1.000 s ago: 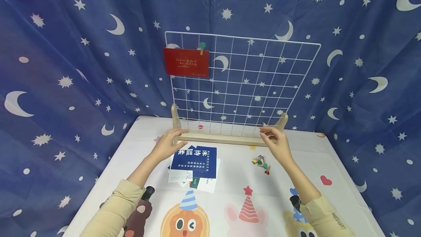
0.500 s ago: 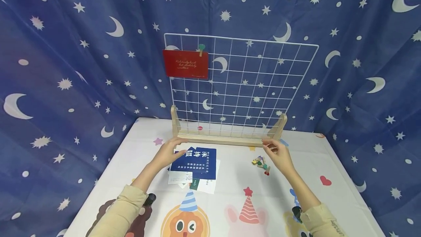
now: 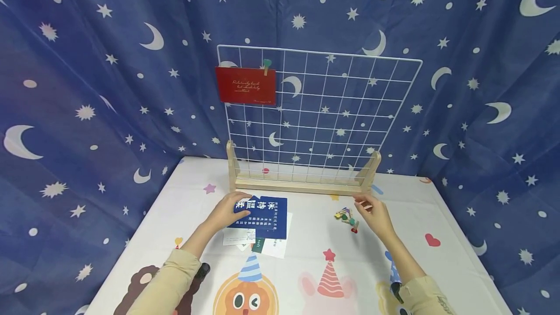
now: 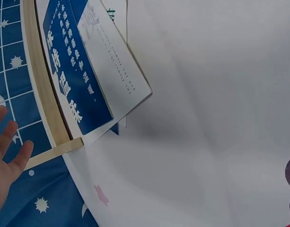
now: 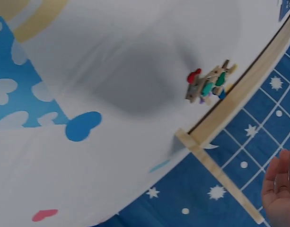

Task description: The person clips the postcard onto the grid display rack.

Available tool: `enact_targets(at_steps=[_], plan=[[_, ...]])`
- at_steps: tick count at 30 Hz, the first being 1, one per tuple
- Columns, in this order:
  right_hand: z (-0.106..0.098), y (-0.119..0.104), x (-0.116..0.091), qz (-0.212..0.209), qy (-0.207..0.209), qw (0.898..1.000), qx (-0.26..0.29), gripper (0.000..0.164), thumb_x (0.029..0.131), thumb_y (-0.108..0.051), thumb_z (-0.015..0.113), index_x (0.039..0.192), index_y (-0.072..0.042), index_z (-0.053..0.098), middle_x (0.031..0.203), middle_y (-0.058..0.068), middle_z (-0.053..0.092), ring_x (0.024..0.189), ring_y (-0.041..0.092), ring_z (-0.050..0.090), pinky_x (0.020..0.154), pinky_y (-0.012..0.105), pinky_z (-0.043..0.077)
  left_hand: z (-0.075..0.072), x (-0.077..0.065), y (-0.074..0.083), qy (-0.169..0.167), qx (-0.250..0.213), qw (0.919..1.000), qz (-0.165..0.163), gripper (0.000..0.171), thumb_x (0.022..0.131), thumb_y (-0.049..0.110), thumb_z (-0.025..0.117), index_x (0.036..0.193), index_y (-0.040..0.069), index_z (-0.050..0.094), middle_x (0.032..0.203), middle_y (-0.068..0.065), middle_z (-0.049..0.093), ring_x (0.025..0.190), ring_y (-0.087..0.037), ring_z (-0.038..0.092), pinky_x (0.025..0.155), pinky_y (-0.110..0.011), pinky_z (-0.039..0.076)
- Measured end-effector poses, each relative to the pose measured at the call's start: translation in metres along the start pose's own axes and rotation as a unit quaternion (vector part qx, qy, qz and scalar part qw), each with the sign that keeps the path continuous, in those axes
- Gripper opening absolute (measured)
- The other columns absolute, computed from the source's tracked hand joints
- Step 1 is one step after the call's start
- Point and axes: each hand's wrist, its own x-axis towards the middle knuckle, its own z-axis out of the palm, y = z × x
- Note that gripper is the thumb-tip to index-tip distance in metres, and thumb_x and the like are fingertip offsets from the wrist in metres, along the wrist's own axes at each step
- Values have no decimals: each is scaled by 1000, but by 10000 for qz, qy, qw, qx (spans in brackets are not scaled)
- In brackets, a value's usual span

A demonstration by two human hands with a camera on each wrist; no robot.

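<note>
My left hand (image 3: 225, 212) hovers at the left edge of a blue card (image 3: 273, 218) with white Chinese characters, overlapping it in the head view. Its fingers are loosely bent and hold nothing; the left wrist view shows them spread apart. Under the blue card lies a small pile with a white card (image 4: 111, 59) and a green one (image 3: 258, 245). To the right, my right hand (image 3: 375, 217) hangs beside several small wooden clothespins (image 3: 347, 218) with coloured tops. Its fingers are relaxed, with nothing between them.
Behind the hands stands a white wire grid (image 3: 323, 111) in a wooden base (image 3: 297, 187). A red card (image 3: 246, 86) hangs at its upper left from a clothespin (image 3: 266, 65) with a green top. A blue starry curtain (image 3: 87, 62) surrounds the printed tablecloth (image 3: 297, 276).
Both hands have drawn back from the grid's base toward me, the left coming over the blue card's edge. The grid, red card and clothespins have stayed in place.
</note>
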Motion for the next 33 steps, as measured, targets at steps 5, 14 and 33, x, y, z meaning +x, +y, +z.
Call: enact_targets(at_steps=[5,14,33], plan=[[5,13,0,46,-29,9999,-95,17,86,0,62,102,5,66,92,17,68,74,19,62,61,18,50,10,3,-3,-181,-19,9997,-181,51,82,18,73,129,11,55,136,-17,52,129,-38,44,107,-54,36],[15,30,3,458,-291,9974,-469,16,87,-1,61,102,5,65,85,17,67,73,25,62,64,25,50,23,3,-6,-277,42,9995,-173,53,84,20,70,132,8,52,140,-21,46,131,-41,41,107,-58,33],[41,40,33,1742,-1012,9700,-1363,20,89,-13,57,99,3,63,82,18,65,69,26,59,60,37,46,28,28,-21,-876,650,9925,-549,68,74,23,79,134,9,50,138,-17,49,129,-40,43,105,-60,34]])
